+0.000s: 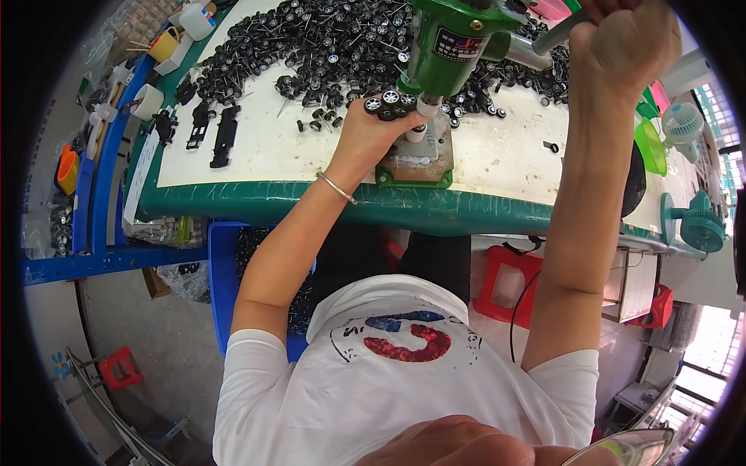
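A green hand press (444, 66) stands on the worktable, its metal base plate (435, 159) near the front edge. My left hand (369, 133) is closed around several small black toy wheels (390, 101) with silver hubs. Its fingertips reach in under the press ram (427, 107), right above a small white post (416, 134); what they pinch there is hidden. Up at the right, my right hand (625, 46) is wrapped around the grey lever (561, 33) of the press.
A big heap of toy wheels and axles (311, 46) covers the table's far side. Black toy chassis parts (224, 136) lie at the left. A blue bin (224, 272) sits below the table, a red stool (503, 286) to its right. Green fans (702, 225) stand at the right.
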Demonstrator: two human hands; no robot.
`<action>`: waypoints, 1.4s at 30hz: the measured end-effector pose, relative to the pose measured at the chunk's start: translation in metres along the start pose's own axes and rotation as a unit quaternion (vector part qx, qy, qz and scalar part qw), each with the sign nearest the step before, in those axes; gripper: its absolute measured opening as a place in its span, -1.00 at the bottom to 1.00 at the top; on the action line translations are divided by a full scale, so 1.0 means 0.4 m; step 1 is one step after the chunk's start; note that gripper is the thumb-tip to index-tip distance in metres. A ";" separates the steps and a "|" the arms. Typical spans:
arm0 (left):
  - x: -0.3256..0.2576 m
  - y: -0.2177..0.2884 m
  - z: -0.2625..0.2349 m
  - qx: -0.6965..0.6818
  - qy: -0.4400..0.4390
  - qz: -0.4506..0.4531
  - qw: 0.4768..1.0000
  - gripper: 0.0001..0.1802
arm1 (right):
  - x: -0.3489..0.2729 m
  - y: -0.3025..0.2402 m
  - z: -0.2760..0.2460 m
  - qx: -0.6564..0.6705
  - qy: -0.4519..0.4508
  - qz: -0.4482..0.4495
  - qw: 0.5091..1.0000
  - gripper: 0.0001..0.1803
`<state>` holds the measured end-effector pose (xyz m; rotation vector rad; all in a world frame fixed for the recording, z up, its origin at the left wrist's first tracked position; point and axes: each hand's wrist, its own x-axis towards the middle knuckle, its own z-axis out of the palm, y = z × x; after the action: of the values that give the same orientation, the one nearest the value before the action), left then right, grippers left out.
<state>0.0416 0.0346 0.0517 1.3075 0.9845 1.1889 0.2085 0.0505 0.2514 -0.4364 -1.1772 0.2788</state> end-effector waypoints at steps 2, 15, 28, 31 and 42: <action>0.000 -0.001 -0.001 0.012 0.004 -0.014 1.000 -0.73 | -0.012 0.004 -0.024 0.008 -0.019 -0.033 0.999 -0.71; 0.001 -0.014 0.002 -0.061 -0.009 -0.036 0.997 -0.68 | 0.004 -0.001 -0.036 0.105 -0.065 0.052 0.991 -0.73; -0.146 0.044 -0.292 -0.056 0.029 -0.163 0.985 -0.72 | 0.045 0.131 -0.033 0.026 -0.031 0.277 0.960 -0.78; -0.274 0.047 -0.469 0.092 0.076 -0.225 0.967 -0.67 | 0.027 0.145 -0.049 0.015 -0.031 0.294 0.955 -0.74; -0.391 0.072 -0.571 0.421 0.124 -0.079 0.895 -0.54 | -0.045 0.199 -0.200 0.001 -0.016 0.270 0.963 -0.68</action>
<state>-0.2109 -0.0827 0.0499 1.7017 1.8908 0.8199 0.2775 0.0984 0.1740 -0.7515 -1.0709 0.7604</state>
